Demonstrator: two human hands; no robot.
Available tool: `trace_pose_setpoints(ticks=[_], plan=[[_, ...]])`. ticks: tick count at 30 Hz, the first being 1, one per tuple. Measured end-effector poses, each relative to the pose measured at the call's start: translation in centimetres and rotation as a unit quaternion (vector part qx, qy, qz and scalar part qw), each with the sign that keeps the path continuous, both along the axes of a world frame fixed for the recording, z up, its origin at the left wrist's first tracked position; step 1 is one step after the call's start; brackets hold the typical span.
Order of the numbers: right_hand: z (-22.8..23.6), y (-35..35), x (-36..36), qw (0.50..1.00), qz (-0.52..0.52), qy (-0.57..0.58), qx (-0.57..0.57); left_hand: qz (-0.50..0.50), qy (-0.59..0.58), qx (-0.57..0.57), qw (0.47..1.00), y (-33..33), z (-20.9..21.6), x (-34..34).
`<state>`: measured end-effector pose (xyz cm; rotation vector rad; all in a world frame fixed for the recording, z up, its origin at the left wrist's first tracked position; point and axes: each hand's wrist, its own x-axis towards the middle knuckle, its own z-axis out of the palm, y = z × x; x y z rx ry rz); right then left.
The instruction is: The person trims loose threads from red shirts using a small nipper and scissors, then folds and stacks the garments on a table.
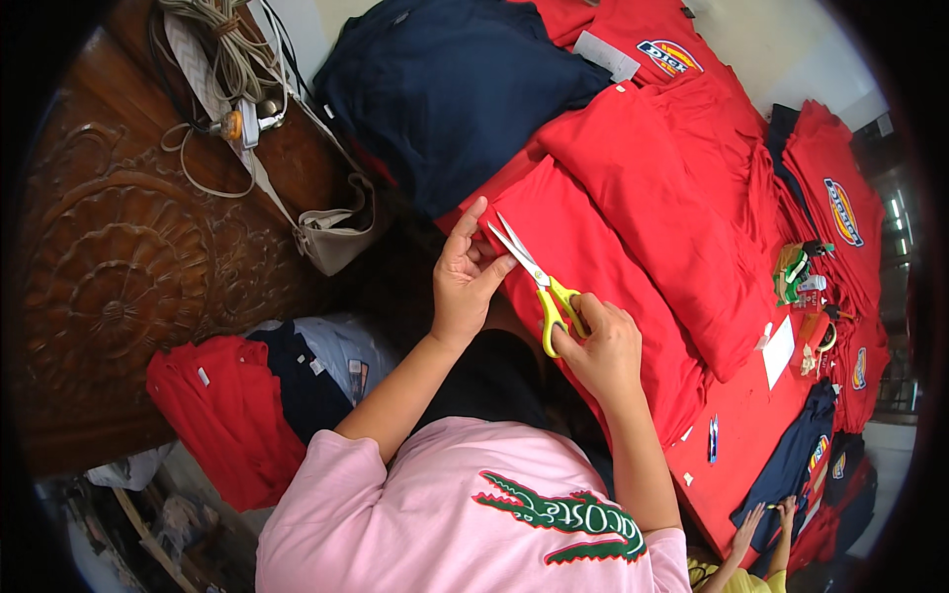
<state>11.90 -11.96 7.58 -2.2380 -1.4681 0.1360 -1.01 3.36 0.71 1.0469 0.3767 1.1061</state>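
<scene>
My right hand [605, 348] grips scissors [546, 287] by their yellow-green handles. The slim metal blades are slightly parted and point up and left toward my left hand. My left hand [463, 292] is raised at the edge of a red shirt [583, 257], index finger stretched up and thumb apart beside the blades. Its other fingers are bent and partly hidden, and I see nothing held in it. The red shirt lies flat on the table under the scissors, and more folded red fabric [662, 188] overlaps its right side.
A dark blue garment pile [455, 89] sits at the far left of the red-covered table [727, 435]. Folded clothes [222, 405], a beige bag [341, 237] and carved wood [129, 257] are on my left. Lower right, another person's hands [761, 524] touch a navy garment [796, 465].
</scene>
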Motion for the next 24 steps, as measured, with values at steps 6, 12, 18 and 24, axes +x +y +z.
trace_pose_setpoints(ticks=[6, 12, 18, 24], plan=[[-0.4, 0.1, 0.0, 1.000, -0.004, 0.003, 0.001, 0.010, -0.005, 0.009, 1.000, 0.3, -0.3, -0.1], [-0.9, 0.4, 0.5, 1.000, -0.002, 0.006, 0.009, -0.004, 0.016, 0.011, 1.000, 0.4, -0.1, -0.3], [-2.0, -0.1, 0.8, 1.000, 0.003, 0.010, 0.014, -0.010, 0.013, 0.012, 1.000, 0.4, 0.0, -0.3], [-1.5, 0.4, 0.2, 0.999, 0.007, -0.022, 0.041, -0.023, 0.029, 0.028, 0.999, 0.0, 0.2, -0.3]])
